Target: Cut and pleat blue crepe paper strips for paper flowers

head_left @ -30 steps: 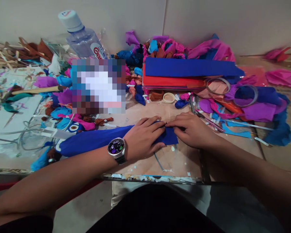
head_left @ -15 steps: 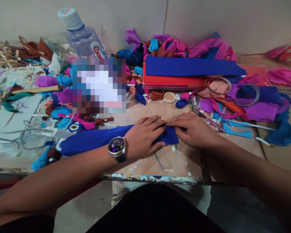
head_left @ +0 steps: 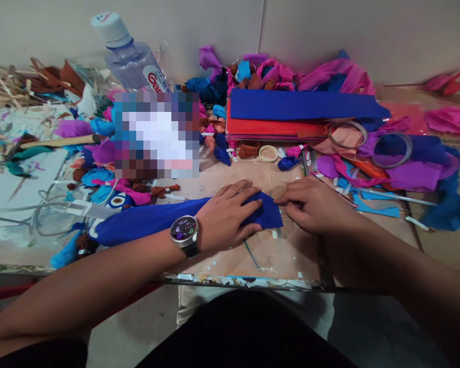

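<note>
A long strip of dark blue crepe paper (head_left: 157,217) lies across the board in front of me. My left hand (head_left: 232,210), wearing a watch at the wrist, presses flat on the strip with its fingers spread. At the strip's right end, my right hand (head_left: 306,203) has its fingers curled together, with the index fingertip at the paper's edge. Whether the thumb is under the paper is hard to see. The strip's right end shows an angled upper edge beyond my left fingers.
Behind my hands stand a plastic bottle (head_left: 128,61) and a red pack (head_left: 272,128) with a folded blue sheet (head_left: 302,105) on top. Tape rings (head_left: 391,151) lie at the right. Crumpled paper scraps (head_left: 103,153), a cable (head_left: 42,204) and wood sticks (head_left: 3,89) cover the left.
My right hand has moved a little to the right, from beside my left fingertips to the strip's right edge. More of the blue end shows. My left hand has stayed in place.
</note>
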`<state>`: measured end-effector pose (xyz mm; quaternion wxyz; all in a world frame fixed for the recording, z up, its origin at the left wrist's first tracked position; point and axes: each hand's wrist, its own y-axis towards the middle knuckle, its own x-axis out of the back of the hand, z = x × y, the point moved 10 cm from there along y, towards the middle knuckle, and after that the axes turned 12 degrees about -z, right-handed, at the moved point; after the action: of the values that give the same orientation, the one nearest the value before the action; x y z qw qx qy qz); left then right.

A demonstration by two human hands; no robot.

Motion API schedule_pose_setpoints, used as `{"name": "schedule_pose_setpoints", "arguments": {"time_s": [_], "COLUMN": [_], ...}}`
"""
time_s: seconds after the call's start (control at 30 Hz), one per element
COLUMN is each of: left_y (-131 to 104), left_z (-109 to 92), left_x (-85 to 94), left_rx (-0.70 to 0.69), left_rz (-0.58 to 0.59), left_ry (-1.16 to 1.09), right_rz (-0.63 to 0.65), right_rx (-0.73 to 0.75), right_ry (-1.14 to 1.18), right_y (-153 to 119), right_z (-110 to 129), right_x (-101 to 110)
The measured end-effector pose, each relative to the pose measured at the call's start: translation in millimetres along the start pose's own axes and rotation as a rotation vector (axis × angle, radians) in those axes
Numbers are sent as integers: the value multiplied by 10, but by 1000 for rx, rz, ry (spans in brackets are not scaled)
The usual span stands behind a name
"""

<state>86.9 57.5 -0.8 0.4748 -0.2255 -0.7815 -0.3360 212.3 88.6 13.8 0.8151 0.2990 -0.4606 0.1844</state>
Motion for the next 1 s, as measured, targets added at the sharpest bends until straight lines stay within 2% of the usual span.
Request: {"name": "schedule_pose_setpoints", "arguments": {"time_s": [0.2,0.37,0.53,0.77,0.87,1.0], "left_y": [-2,-6,-4,-3,0,0], "left_z": [15,16,18,37,96,101], "left_x": [0,2,7,26,34,-11], "left_rx": [-5,-7,-9,13,60,34], "left_rz": [7,10,7,-5,-28,-3], "left_ry": [-11,-9,-32,-73,-83,-28], "right_rz": [-17,-101,-133,-35,-34,-42], "right_rx": [-9,-8,-14,26,28,21], "right_ry": [17,90,89,52,38,38], "right_y": [-2,-7,-9,-6,-9,-17], "right_z": [0,4,-15,18,16,1], "right_x": [15,29,10,-68,-71,-77]}}
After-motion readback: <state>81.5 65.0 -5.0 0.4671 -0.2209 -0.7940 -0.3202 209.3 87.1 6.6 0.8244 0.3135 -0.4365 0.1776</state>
